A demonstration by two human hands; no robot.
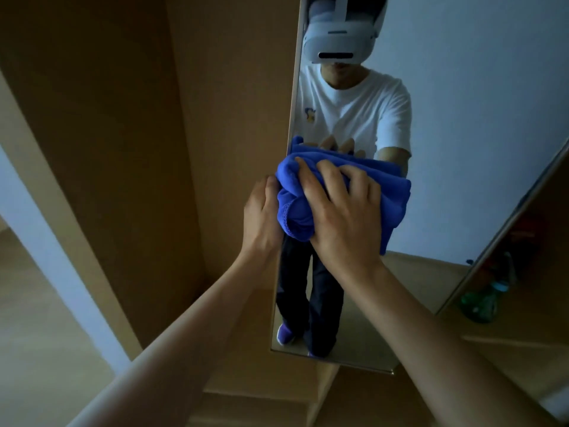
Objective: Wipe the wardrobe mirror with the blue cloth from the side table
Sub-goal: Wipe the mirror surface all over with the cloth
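The right hand [341,217] is pressing the bunched blue fabric cloth [392,195] against the tall rectangular glass wardrobe mirror [462,118], its fingers spread and curling into the folds. The left hand [261,217] is touching the cloth's left edge, by the light-brown wooden wardrobe panel [215,118]. Its fingertips are hidden, so its grip cannot be told.

Person, reflected in the mirror [462,87]: white headset [338,41], white short-sleeved T-shirt [354,106] with small blue-and-yellow chest emblem [309,114], dark trousers [311,288], purple shoes [284,332]. In front of the mirror: two bare forearms [431,318].
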